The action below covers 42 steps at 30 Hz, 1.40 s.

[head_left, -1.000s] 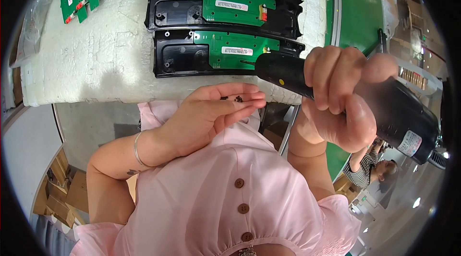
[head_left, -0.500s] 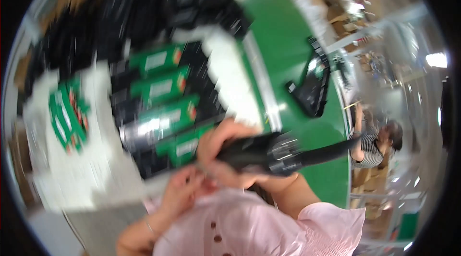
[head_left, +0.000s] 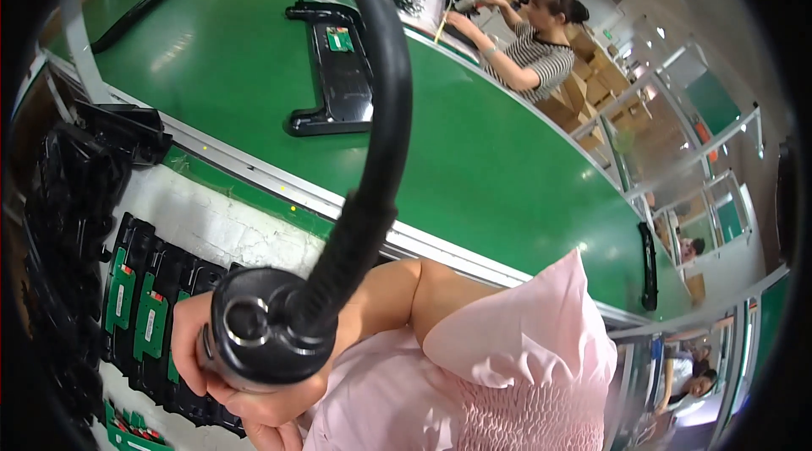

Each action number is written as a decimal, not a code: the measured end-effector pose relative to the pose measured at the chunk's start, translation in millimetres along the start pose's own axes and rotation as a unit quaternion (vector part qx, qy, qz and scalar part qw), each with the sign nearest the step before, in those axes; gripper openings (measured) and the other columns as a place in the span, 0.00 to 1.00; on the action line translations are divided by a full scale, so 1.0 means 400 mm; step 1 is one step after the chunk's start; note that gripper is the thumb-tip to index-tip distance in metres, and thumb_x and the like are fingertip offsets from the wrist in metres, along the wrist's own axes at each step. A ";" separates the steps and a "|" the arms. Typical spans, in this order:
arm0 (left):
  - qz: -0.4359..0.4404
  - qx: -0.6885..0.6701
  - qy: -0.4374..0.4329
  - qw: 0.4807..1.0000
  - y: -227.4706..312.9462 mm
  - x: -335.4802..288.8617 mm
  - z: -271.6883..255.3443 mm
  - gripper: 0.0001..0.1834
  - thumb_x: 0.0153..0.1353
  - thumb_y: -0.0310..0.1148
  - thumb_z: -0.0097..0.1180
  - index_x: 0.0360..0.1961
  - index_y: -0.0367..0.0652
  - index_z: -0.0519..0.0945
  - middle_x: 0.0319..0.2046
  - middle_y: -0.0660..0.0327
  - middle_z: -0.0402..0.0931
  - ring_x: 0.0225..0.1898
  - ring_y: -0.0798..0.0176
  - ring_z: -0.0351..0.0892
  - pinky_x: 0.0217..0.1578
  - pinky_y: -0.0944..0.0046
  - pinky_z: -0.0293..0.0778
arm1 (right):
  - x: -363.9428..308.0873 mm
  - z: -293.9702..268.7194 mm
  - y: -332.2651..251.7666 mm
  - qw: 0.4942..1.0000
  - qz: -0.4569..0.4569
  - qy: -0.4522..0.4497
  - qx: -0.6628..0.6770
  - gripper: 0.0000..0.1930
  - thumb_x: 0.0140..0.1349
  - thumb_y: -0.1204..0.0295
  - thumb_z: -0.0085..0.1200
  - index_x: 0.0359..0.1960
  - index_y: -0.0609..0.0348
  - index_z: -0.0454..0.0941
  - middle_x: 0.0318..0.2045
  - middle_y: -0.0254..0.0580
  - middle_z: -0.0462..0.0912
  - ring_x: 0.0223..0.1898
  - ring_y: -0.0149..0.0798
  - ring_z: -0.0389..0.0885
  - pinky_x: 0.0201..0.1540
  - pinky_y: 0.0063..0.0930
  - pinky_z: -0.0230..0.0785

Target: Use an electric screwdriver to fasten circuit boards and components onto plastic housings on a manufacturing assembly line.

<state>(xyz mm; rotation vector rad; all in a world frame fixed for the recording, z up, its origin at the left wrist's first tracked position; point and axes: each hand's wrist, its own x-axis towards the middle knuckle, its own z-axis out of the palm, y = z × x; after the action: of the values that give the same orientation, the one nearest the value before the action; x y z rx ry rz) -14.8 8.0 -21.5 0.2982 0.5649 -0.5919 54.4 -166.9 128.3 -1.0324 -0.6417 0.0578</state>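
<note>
My right hand (head_left: pixel 241 392) is wrapped round the body of a black electric screwdriver (head_left: pixel 271 328). Its top end, with a metal ring and a thick black cable (head_left: pixel 393 104), points up at me; the tip is hidden below. Under that hand some more skin (head_left: pixel 275 436) shows at the lower edge, probably my left hand, its fingers mostly hidden. Just left of the screwdriver, black plastic housings with green circuit boards (head_left: pixel 150 324) lie in a row on a white surface. Several loose green boards (head_left: pixel 131 434) lie at the lower left.
A long green worktable (head_left: pixel 491 180) with a metal edge stretches across the view. On it lie a black housing with a small green board (head_left: pixel 338 39) and black strips (head_left: pixel 648 265). Black parts are piled (head_left: pixel 63 248) at left. A person in a striped top (head_left: pixel 533 49) works across the table.
My view has swung right toward the green table. The screwdriver, still in my right hand, now stands with its cable end toward me. My left hand has mostly dropped out of view.
</note>
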 end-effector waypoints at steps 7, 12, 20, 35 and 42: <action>0.016 -0.176 -0.152 0.972 -0.016 0.025 0.002 0.09 0.60 0.24 0.43 0.42 0.34 0.68 0.35 0.56 0.68 0.35 0.64 0.68 0.36 0.69 0.73 | -0.036 -0.037 0.064 0.997 -0.068 0.027 0.038 0.11 0.44 0.76 0.51 0.30 0.64 0.66 0.16 0.33 0.69 0.16 0.23 0.66 0.18 0.14 0.57; 0.024 -0.094 -0.047 0.994 -0.021 -0.033 0.048 0.10 0.60 0.28 0.46 0.41 0.36 0.69 0.29 0.61 0.69 0.31 0.67 0.68 0.31 0.75 0.70 | -0.055 -0.017 0.056 0.997 -0.024 -0.009 0.078 0.13 0.46 0.71 0.51 0.30 0.64 0.64 0.18 0.35 0.69 0.18 0.25 0.68 0.20 0.17 0.61; -0.045 -0.196 -0.169 0.965 0.003 -0.014 0.062 0.07 0.57 0.24 0.48 0.37 0.35 0.70 0.31 0.59 0.67 0.34 0.64 0.66 0.36 0.68 0.68 | -0.031 -0.020 0.057 0.997 -0.063 -0.004 0.039 0.13 0.45 0.70 0.51 0.29 0.63 0.65 0.18 0.34 0.70 0.19 0.25 0.68 0.22 0.17 0.60; -0.012 0.125 -0.033 0.992 -0.026 -0.031 0.044 0.20 0.61 0.25 0.41 0.54 0.31 0.60 0.51 0.49 0.64 0.54 0.56 0.64 0.53 0.64 0.66 | -0.007 -0.031 0.139 0.999 -0.048 -0.001 0.015 0.08 0.44 0.78 0.50 0.28 0.63 0.65 0.14 0.29 0.66 0.17 0.21 0.66 0.18 0.15 0.57; 0.057 0.142 -0.003 0.988 -0.027 -0.046 0.031 0.07 0.59 0.26 0.46 0.38 0.36 0.72 0.32 0.58 0.75 0.35 0.64 0.75 0.37 0.73 0.75 | -0.001 0.004 0.148 0.999 -0.052 -0.001 -0.016 0.07 0.42 0.77 0.50 0.25 0.62 0.68 0.16 0.29 0.67 0.18 0.21 0.64 0.20 0.17 0.56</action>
<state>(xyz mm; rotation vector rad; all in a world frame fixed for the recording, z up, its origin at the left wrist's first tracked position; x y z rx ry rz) -28.6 2.2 -1.9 0.5934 0.4546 -0.5626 67.9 -134.5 80.6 -1.0282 -0.6998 -0.0423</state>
